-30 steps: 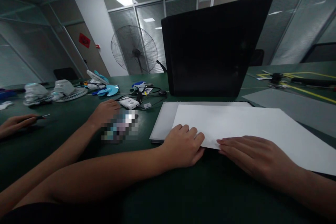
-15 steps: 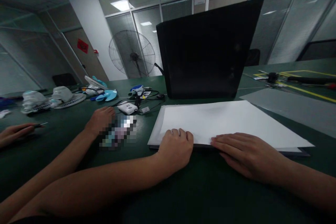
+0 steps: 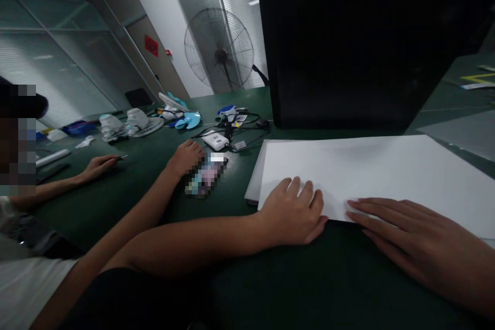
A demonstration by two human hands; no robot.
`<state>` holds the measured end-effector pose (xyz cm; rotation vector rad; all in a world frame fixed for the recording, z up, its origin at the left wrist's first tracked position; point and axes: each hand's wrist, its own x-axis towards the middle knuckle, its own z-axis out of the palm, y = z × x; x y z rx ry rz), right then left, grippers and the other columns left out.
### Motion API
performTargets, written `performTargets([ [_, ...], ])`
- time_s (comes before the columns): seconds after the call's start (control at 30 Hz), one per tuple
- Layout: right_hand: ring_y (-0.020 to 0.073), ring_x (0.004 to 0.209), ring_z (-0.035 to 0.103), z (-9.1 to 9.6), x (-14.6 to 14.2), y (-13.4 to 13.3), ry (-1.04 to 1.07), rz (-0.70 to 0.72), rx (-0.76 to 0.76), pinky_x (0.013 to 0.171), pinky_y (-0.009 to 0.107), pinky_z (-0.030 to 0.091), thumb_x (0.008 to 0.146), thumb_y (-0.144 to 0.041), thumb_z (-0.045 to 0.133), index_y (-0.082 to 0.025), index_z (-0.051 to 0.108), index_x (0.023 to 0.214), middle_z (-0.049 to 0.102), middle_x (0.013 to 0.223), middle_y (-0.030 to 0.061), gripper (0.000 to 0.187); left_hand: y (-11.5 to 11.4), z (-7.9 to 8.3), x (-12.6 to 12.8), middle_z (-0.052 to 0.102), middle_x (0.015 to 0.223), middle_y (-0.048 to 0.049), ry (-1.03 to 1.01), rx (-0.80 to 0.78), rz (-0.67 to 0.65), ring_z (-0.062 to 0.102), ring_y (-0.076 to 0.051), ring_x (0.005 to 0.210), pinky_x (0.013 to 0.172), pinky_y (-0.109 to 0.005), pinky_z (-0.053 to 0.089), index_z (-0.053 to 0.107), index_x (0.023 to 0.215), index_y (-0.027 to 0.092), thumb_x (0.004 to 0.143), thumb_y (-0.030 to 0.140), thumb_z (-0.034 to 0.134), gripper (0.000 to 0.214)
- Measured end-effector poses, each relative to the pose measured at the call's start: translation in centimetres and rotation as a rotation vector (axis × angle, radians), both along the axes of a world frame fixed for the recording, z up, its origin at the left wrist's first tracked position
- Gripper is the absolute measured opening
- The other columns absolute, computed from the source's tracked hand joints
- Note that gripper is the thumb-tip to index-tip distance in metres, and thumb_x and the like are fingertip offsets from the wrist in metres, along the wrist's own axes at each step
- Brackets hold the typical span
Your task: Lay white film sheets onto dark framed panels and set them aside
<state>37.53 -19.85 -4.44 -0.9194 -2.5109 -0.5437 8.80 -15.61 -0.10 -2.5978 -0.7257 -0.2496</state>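
A large white sheet (image 3: 328,165) lies on a thin stack with a dark edge, on the green table. My left hand (image 3: 296,211) grips its near edge, with bent fingers over the top and the thumb along the rim. To its right, my right hand (image 3: 413,232) lies flat on the same edge, fingers stretched out and close together. Whether its thumb goes under the sheet cannot be made out. Directly behind the sheet a big black panel (image 3: 348,51) stands upright.
A neighbour's hand (image 3: 187,157) rests beside a blurred phone (image 3: 207,175) left of the sheet. Further left, another person's hand (image 3: 100,165) holds a thin pointed tool. A white device (image 3: 215,140) with cables, fan parts (image 3: 187,121) and a translucent sheet (image 3: 464,134) lie around.
My view has turned left, so the table's things sit further right in the picture and another person's head shows. My left fingers reach further over the sheet, looser than before.
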Motion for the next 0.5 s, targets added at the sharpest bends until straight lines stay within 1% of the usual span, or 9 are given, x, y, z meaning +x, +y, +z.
performTargets([
  [0.1, 0.0286, 0.118, 0.065, -0.7, 0.3, 0.1, 0.046, -0.029, -0.067, 0.088, 0.053, 0.064, 0.097, -0.039, 0.049, -0.039, 0.056, 0.148, 0.059, 0.144, -0.0023, 0.051, 0.1, 0.4, -0.1, 0.071, 0.103, -0.0148, -0.002, -0.057, -0.048, 0.067, -0.03, 0.093, 0.077, -0.042, 0.049, 0.068, 0.108, 0.012, 0.106, 0.037, 0.038, 0.039],
  [0.17, 0.0312, 0.12, 0.064, -1.0, 0.3, 0.3, 0.067, -0.048, -0.111, 0.09, 0.056, 0.063, 0.096, -0.041, 0.05, -0.043, 0.051, 0.152, 0.057, 0.146, -0.0033, 0.056, 0.5, 0.6, -0.2, 0.07, 0.102, -0.0145, -0.017, -0.093, -0.025, 0.066, -0.029, 0.093, 0.075, -0.041, 0.048, 0.067, 0.107, 0.012, 0.104, 0.036, 0.042, 0.035],
  [0.23, 0.0333, 0.122, 0.063, -1.2, 0.3, 0.5, 0.073, -0.061, -0.152, 0.092, 0.058, 0.062, 0.095, -0.042, 0.052, -0.045, 0.047, 0.154, 0.055, 0.148, -0.0041, 0.059, 1.0, 0.7, -0.3, 0.07, 0.101, -0.0146, -0.023, -0.144, -0.002, 0.066, -0.028, 0.093, 0.076, -0.04, 0.049, 0.067, 0.107, 0.012, 0.103, 0.04, 0.044, 0.037],
  [0.33, 0.033, 0.125, 0.062, -1.3, 0.2, 0.8, 0.064, -0.079, -0.182, 0.095, 0.057, 0.061, 0.095, -0.04, 0.052, -0.046, 0.047, 0.154, 0.05, 0.153, -0.006, 0.059, 1.8, 0.8, -0.4, 0.073, 0.095, -0.0122, -0.018, -0.227, -0.001, 0.068, -0.027, 0.088, 0.075, -0.04, 0.05, 0.069, 0.103, 0.013, 0.103, 0.046, 0.044, 0.042],
  [0.5, 0.0274, 0.126, 0.062, -1.4, 0.3, 1.5, -0.018, -0.073, -0.121, 0.095, 0.05, 0.061, 0.097, -0.045, 0.052, -0.041, 0.046, 0.156, 0.045, 0.157, -0.0053, 0.059, 2.7, 0.8, -0.2, 0.075, 0.077, -0.0092, 0.028, -0.352, 0.037, 0.071, -0.026, 0.072, 0.062, -0.035, 0.049, 0.073, 0.087, 0.014, 0.101, 0.048, 0.046, 0.045],
])
